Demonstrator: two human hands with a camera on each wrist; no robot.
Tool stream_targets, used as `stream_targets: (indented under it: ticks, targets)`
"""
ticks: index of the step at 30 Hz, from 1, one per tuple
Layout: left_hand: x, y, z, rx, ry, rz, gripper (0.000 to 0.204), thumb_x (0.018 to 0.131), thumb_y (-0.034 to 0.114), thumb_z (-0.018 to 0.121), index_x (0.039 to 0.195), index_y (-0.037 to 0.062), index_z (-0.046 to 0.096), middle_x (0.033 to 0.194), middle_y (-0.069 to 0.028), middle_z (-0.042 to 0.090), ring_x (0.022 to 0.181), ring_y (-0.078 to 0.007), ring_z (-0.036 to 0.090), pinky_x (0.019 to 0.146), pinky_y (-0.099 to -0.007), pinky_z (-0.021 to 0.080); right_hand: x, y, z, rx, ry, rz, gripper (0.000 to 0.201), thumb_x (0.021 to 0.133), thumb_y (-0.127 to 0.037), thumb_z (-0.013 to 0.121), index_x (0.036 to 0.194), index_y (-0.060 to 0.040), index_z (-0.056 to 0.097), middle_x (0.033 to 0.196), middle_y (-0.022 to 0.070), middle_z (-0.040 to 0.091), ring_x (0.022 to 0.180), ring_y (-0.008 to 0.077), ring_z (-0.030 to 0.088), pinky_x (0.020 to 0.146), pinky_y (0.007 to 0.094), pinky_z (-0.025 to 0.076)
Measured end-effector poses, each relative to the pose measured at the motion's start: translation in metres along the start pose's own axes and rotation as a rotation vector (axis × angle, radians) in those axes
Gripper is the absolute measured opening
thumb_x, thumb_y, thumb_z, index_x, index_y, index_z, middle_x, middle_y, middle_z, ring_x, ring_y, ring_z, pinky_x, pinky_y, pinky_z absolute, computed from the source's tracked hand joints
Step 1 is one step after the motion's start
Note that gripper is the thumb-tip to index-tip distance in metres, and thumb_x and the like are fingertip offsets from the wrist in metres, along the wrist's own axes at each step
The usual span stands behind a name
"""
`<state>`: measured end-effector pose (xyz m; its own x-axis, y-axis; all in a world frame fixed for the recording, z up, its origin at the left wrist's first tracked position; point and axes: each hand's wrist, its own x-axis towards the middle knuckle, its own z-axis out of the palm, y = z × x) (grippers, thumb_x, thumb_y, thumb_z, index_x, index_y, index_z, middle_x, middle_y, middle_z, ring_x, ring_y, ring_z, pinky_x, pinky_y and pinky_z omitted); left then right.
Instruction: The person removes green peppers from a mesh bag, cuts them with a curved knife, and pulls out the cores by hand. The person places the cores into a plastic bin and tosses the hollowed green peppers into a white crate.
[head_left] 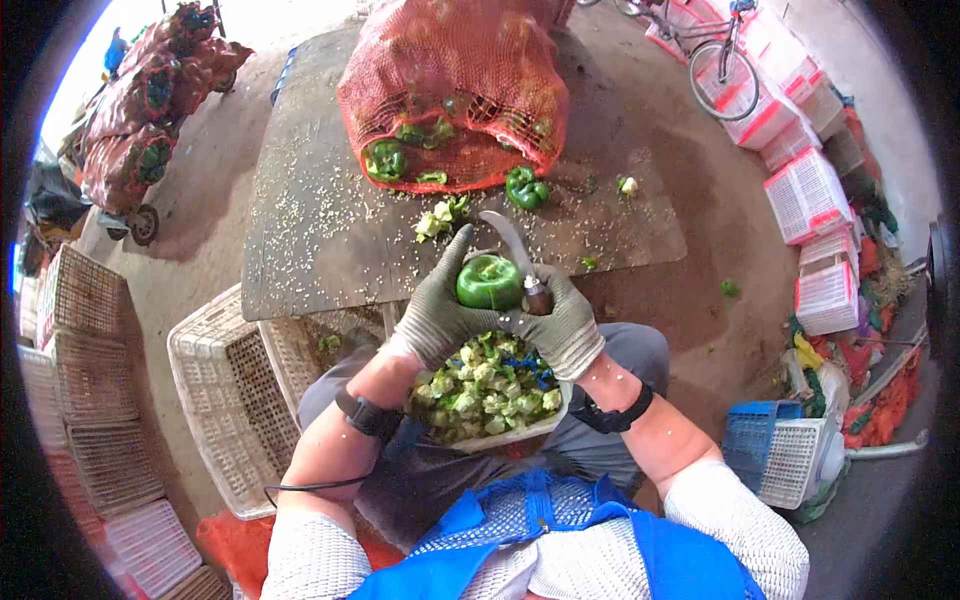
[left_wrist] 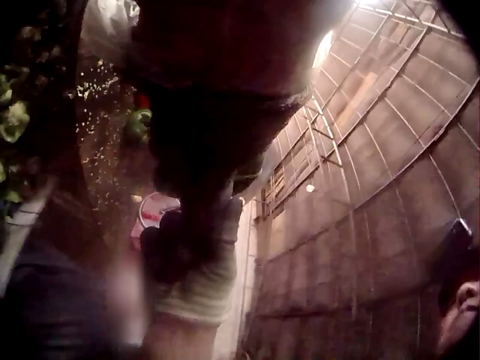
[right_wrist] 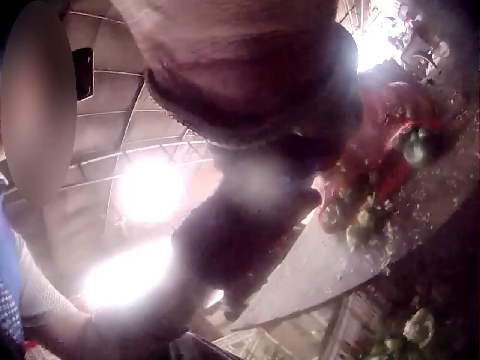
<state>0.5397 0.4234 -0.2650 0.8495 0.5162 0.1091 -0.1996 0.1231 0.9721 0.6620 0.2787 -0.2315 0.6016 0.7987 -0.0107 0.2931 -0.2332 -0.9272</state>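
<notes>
In the head view my gloved left hand (head_left: 438, 316) grips a green bell pepper (head_left: 488, 285), stem end up, its thumb raised alongside. My gloved right hand (head_left: 566, 326) holds a knife (head_left: 513, 243) by its dark handle, the curved blade pointing up and away behind the pepper. Both hands are close together above a crate of pale green pepper cores (head_left: 485, 392) between the knees. Dark, blurred wrist views show the gloves mostly in shadow.
A low table (head_left: 320, 230) strewn with seeds bears a red mesh sack (head_left: 455, 90) of peppers, a loose green pepper (head_left: 526, 188) and cut cores (head_left: 436, 219). A plastic crate (head_left: 205, 350) stands left. Loaded sacks (head_left: 150, 115), stacked crates (head_left: 90, 350) and a bicycle (head_left: 722, 78) lie farther off.
</notes>
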Motion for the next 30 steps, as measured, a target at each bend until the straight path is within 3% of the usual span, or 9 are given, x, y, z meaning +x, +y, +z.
stream_targets:
  ticks: [2,4,6,8,12,16,22,27,30]
  targets:
    - [-0.003,-0.012,0.011,-0.054,0.008,0.023,0.105,0.069,0.007,0.087,0.152,0.0045,0.023,0.135,-0.015,0.054,0.12,-0.0192,0.055,0.1,-0.0328,0.048,0.01,0.007,0.005,0.008,-0.036,-0.1,0.063,0.069,-0.021,0.087,0.121,-0.0031,0.057,0.106,0.009,0.066,0.098,0.0187,0.062,0.088,0.0323,0.05]
    - [0.002,-0.01,0.013,-0.531,0.021,-0.299,0.099,0.07,-0.001,0.084,0.15,0.0068,0.027,0.135,-0.0111,0.054,0.119,-0.0191,0.056,0.102,-0.0353,0.048,0.027,0.012,0.004,-0.115,-0.21,0.026,0.065,0.069,-0.017,0.083,0.127,-0.0065,0.054,0.113,0.0159,0.065,0.105,0.0275,0.064,0.093,0.0354,0.05]
    - [0.009,-0.01,0.003,-0.845,0.141,-0.633,0.088,0.071,-0.005,0.082,0.145,0.0062,0.034,0.134,-0.0084,0.055,0.118,-0.0179,0.056,0.102,-0.0364,0.048,0.038,0.013,0.006,-0.219,-0.273,-0.05,0.064,0.07,-0.019,0.081,0.127,-0.0068,0.054,0.111,0.0166,0.066,0.105,0.0305,0.064,0.093,0.0371,0.051]
    - [-0.007,-0.042,0.004,-0.014,0.094,-0.266,0.077,0.074,-0.003,0.081,0.139,0.0047,0.042,0.131,-0.0087,0.058,0.117,-0.0173,0.057,0.101,-0.0357,0.049,0.052,0.022,0.007,-0.297,-0.346,-0.084,0.064,0.07,-0.021,0.08,0.127,-0.0072,0.054,0.111,0.0168,0.066,0.104,0.0311,0.064,0.092,0.038,0.051]
    - [0.006,-0.041,-0.014,0.236,0.031,-0.477,0.071,0.066,0.012,0.089,0.127,0.0038,0.055,0.118,-0.0054,0.066,0.108,-0.016,0.061,0.096,-0.0326,0.049,0.077,0.038,0.002,-0.117,-0.503,-0.003,0.063,0.069,-0.021,0.079,0.125,-0.0047,0.055,0.111,0.0172,0.066,0.101,0.0315,0.066,0.089,0.0391,0.053]
    - [0.015,-0.023,-0.028,0.009,-0.144,-0.715,0.067,0.069,0.015,0.089,0.128,0.0044,0.057,0.118,-0.0041,0.067,0.106,-0.0134,0.061,0.096,-0.0318,0.049,0.093,0.032,-0.008,0.006,-0.688,0.141,0.06,0.07,-0.019,0.079,0.124,-0.0038,0.057,0.105,0.0149,0.068,0.095,0.0223,0.067,0.085,0.0345,0.054]
    - [0.026,-0.009,-0.061,-0.013,-0.417,-0.686,0.064,0.073,0.009,0.085,0.131,0.0032,0.057,0.12,-0.0043,0.067,0.107,-0.0115,0.059,0.094,-0.0322,0.051,0.103,0.035,-0.017,0.17,-0.753,0.288,0.054,0.069,-0.016,0.081,0.118,-0.0021,0.063,0.1,0.0089,0.071,0.093,0.0134,0.066,0.086,0.0303,0.053]
    - [0.007,0.026,-0.071,-0.294,-0.237,-0.61,0.066,0.073,0.004,0.082,0.133,0.0023,0.054,0.121,-0.0045,0.066,0.109,-0.0124,0.059,0.093,-0.0314,0.052,0.1,0.021,-0.01,0.405,-0.84,0.398,0.057,0.071,-0.004,0.075,0.126,-0.0001,0.059,0.113,0.0061,0.067,0.103,0.0128,0.061,0.094,0.0303,0.049]
    - [-0.017,-0.014,-0.092,-0.349,-0.1,-0.607,0.036,0.09,0.014,0.068,0.123,0.0026,0.06,0.109,-0.0053,0.067,0.105,-0.0148,0.059,0.094,-0.0312,0.05,0.091,0.008,-0.001,0.35,-0.829,0.377,0.06,0.07,-0.008,0.074,0.128,0.0003,0.058,0.115,0.0064,0.066,0.103,0.0134,0.062,0.095,0.0295,0.048]
